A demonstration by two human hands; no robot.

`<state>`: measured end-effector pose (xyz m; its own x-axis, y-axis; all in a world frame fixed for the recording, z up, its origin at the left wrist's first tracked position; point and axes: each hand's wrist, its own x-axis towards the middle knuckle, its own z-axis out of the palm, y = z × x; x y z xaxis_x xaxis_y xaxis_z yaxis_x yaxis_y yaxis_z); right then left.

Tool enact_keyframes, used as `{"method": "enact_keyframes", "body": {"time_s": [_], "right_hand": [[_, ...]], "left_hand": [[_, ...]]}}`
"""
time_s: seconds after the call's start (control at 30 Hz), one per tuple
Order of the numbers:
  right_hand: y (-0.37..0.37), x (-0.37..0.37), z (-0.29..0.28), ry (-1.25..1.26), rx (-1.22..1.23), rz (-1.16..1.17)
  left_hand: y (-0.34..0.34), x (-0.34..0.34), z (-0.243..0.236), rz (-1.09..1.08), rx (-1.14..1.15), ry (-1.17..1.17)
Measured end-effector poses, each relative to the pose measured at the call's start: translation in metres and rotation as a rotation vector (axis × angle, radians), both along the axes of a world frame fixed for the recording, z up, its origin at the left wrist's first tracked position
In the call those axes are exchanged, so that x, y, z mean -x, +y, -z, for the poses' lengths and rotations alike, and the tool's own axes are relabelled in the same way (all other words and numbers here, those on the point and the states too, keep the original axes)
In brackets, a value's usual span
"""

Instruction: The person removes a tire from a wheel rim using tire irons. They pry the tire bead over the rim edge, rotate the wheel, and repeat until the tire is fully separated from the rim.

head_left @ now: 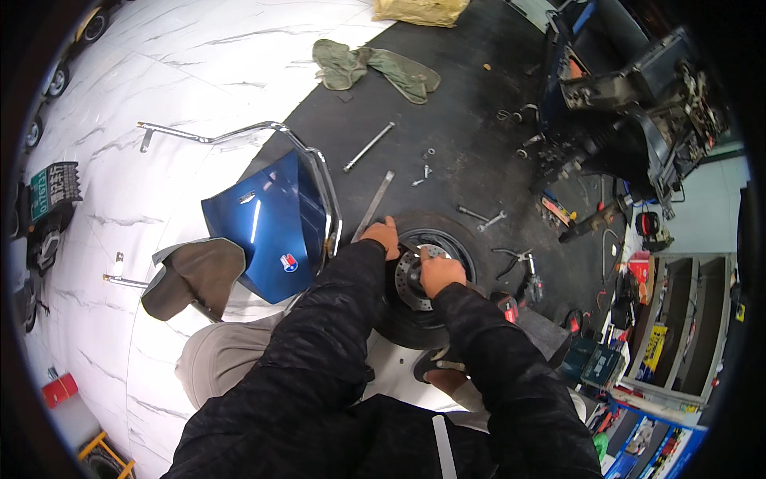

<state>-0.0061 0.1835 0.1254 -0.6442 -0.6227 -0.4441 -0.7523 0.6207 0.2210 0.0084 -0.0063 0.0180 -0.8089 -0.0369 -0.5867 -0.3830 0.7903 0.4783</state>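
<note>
A small wheel with a black tyre [469,239] lies flat on the dark floor in front of me, a drilled metal brake disc [404,286] at its centre. My left hand [383,237] is closed at the tyre's upper left edge; what its fingers grip is hidden. My right hand [441,274] is closed over the right side of the disc, and what it holds is too small to make out. Just left of my left hand lies a flat metal bar [373,205]. To the right of the tyre are pliers [511,260] and a wrench [492,221].
At left lie a blue body panel [259,223], a bent chrome tube frame [325,172] and a brown mat-like piece [195,275]. A long axle bolt [369,147] and green cloths [375,68] lie farther off. A stripped vehicle [630,104] stands far right, above a grey shelf [678,319].
</note>
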Motion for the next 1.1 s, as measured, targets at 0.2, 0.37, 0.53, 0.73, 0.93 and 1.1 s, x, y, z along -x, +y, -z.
{"method": "enact_keyframes", "body": {"time_s": [0.2, 0.37, 0.53, 0.73, 0.93, 1.1], "right_hand": [[0.012, 0.005, 0.006, -0.046, 0.003, -0.034], [0.024, -0.003, 0.013, -0.096, 0.027, 0.047], [0.027, 0.002, 0.020, -0.071, 0.014, -0.017], [0.025, -0.013, 0.032, -0.013, 0.094, 0.042], [-0.009, 0.008, 0.014, -0.151, 0.002, 0.016], [-0.054, 0.052, -0.025, -0.282, -0.104, -0.132]], "left_hand": [[0.001, -0.001, -0.005, 0.008, -0.029, 0.006], [0.003, -0.004, 0.005, -0.009, -0.061, 0.094], [0.005, -0.003, 0.006, 0.019, -0.054, 0.058], [0.001, -0.002, 0.003, -0.016, -0.089, 0.062], [0.001, -0.004, 0.004, 0.004, -0.088, 0.053], [-0.009, 0.000, 0.001, -0.083, -0.148, -0.029]]}}
